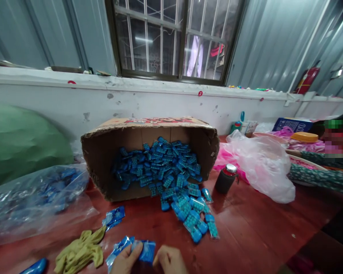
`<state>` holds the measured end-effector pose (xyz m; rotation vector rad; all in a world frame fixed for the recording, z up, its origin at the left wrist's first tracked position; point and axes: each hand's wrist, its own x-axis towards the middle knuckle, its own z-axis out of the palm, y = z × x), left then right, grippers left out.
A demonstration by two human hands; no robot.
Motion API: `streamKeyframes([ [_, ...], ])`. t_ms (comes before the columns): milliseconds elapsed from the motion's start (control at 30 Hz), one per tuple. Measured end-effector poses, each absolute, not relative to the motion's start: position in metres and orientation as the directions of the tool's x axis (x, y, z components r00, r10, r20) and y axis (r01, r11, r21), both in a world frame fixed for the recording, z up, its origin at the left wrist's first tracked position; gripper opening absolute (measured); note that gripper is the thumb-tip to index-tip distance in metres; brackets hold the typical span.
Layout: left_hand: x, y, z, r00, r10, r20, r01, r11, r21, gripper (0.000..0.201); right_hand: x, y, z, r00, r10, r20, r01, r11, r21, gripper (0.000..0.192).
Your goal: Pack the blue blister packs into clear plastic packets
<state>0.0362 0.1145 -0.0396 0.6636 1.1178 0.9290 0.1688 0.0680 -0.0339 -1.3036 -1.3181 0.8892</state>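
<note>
My left hand (126, 262) pinches a small flat blue packet (147, 251) between thumb and fingers, low in the view. Beside the packet's right edge, my right hand (170, 260) is curled closed; whatever its fingertips hold, if anything, is hidden. More blue and white packets (118, 249) lie just behind my left hand. Two or so similar packets (114, 216) rest farther up the red table. In front of my hands, small blue packs with teal beadlike contents (193, 217) spill out of a cardboard box (94, 163) lying on its side.
A yellow-green glove (81, 253) and a blue object (36, 267) lie at left. Behind them is a clear bag of blue packets (54, 194). A dark jar with a silver lid (226, 179) stands right of the box, near a white plastic bag (263, 163). Another person's sleeve (322, 177) reaches in.
</note>
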Motion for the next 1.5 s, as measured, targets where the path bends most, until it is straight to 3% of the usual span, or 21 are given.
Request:
streamKeyframes([
  [100, 0.034, 0.159, -0.033, 0.066, 0.937, -0.342, -0.173, 0.349, 0.921, 0.033, 0.222, 0.1, 0.0, 0.206, 0.927, 0.314, 0.479, 0.184, -0.858, 0.033],
  [200, 0.04, 0.217, -0.025, -0.016, 0.967, -0.253, -0.238, 0.242, 0.941, 0.026, 0.282, 0.151, 0.021, 0.297, 0.884, 0.362, 0.721, 0.041, -0.692, 0.023],
  [300, 0.057, 0.269, -0.019, -0.161, 0.952, -0.26, -0.25, 0.215, 0.944, 0.017, 0.324, 0.203, 0.018, 0.363, 0.877, 0.316, 0.756, -0.079, -0.65, 0.026],
  [500, 0.111, 0.302, -0.029, -0.109, 0.958, -0.267, -0.205, 0.241, 0.949, 0.012, 0.331, 0.248, -0.019, 0.336, 0.93, 0.147, 0.777, -0.186, -0.602, 0.035],
  [867, 0.138, 0.237, -0.047, 0.055, 0.989, -0.137, -0.097, 0.142, 0.985, 0.019, 0.31, 0.215, -0.033, 0.133, 0.979, 0.158, 0.793, -0.009, -0.61, 0.041],
  [1233, 0.086, 0.175, -0.032, 0.103, 0.97, -0.222, -0.149, 0.235, 0.96, 0.025, 0.293, 0.176, -0.022, -0.061, 0.982, 0.181, 0.814, 0.154, -0.56, 0.039],
  [1400, 0.058, 0.148, -0.017, 0.188, 0.861, -0.473, -0.404, 0.507, 0.761, 0.017, 0.276, 0.141, -0.018, 0.036, 0.95, 0.31, 0.859, 0.13, -0.496, 0.038],
  [1500, 0.045, 0.13, -0.01, 0.157, 0.764, -0.625, -0.458, 0.617, 0.639, 0.017, 0.252, 0.106, -0.015, 0.049, 0.917, 0.397, 0.789, 0.209, -0.578, 0.031],
])
